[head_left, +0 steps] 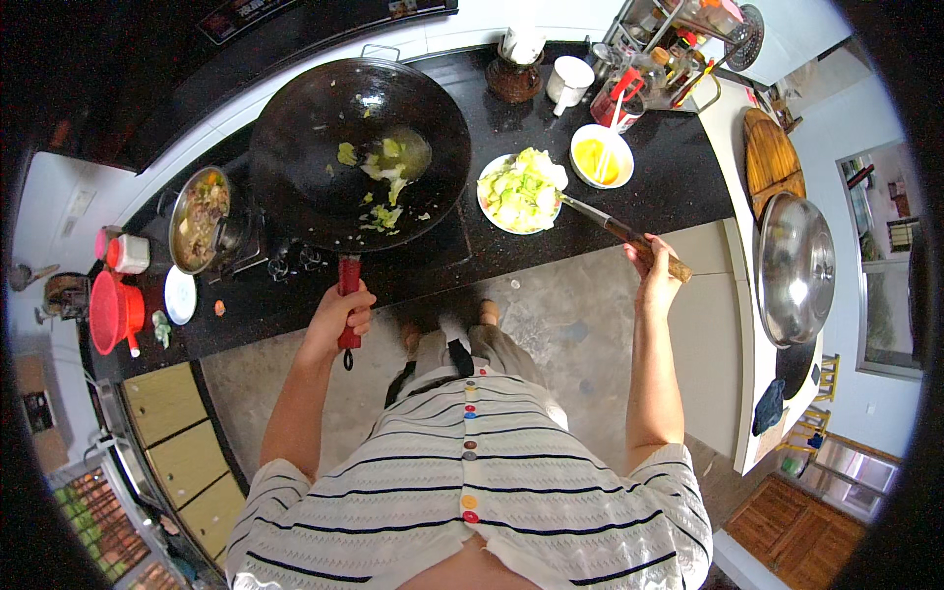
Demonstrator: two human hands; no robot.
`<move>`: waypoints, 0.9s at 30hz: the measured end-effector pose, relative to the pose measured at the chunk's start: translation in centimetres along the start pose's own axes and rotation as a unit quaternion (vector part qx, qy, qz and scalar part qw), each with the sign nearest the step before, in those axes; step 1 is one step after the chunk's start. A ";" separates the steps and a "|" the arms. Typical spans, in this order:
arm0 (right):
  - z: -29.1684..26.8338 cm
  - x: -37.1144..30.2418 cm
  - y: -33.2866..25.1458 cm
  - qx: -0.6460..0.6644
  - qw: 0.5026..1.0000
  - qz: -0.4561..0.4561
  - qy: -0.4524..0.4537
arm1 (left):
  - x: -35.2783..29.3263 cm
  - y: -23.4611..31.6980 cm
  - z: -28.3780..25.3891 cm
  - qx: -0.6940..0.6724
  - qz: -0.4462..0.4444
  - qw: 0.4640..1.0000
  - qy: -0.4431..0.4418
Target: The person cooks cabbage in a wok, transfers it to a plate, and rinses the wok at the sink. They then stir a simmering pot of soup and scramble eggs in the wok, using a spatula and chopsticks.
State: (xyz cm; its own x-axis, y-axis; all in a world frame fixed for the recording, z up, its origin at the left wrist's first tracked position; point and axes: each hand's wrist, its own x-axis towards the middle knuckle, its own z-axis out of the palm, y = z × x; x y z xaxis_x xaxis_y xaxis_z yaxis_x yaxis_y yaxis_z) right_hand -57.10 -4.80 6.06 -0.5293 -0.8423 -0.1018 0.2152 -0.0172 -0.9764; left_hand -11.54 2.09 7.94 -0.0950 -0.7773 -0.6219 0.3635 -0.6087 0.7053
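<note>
Black wok: leaf scraps | plate: leaves | left hand clasps handle | right hand clasps probable spatula

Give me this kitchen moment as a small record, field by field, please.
Left hand: this hand grips the red wok handle
Right hand: this hand holds a wooden-handled utensil, its far end at the plate
Wok: dark wok with scattered green pieces inside
Plate: white plate heaped with chopped greens
Beside plate: white bowl of yellow liquid
Far right: metal lid, wooden board
</note>
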 end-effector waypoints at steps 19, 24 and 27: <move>0.6 -2.8 -0.4 -0.178 0.942 -0.250 -0.138 | 0.2 -0.3 0.8 0.010 -0.007 1.000 -0.023; 0.9 -3.2 -2.0 -0.300 0.871 -0.347 -0.174 | -0.1 0.1 1.4 0.015 -0.017 1.000 -0.015; 1.5 -3.3 -2.1 -0.333 0.841 -0.373 -0.209 | 0.0 0.1 1.3 0.010 -0.025 1.000 -0.014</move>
State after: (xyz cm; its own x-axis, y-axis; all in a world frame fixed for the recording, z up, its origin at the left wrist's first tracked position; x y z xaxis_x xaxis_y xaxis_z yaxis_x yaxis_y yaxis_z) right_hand -54.52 -2.79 8.74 0.0512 -0.8492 0.5257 -0.6292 -0.4362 -0.6433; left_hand -12.69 1.81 8.43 -0.1385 -0.7496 -0.6472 0.3392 -0.6499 0.6801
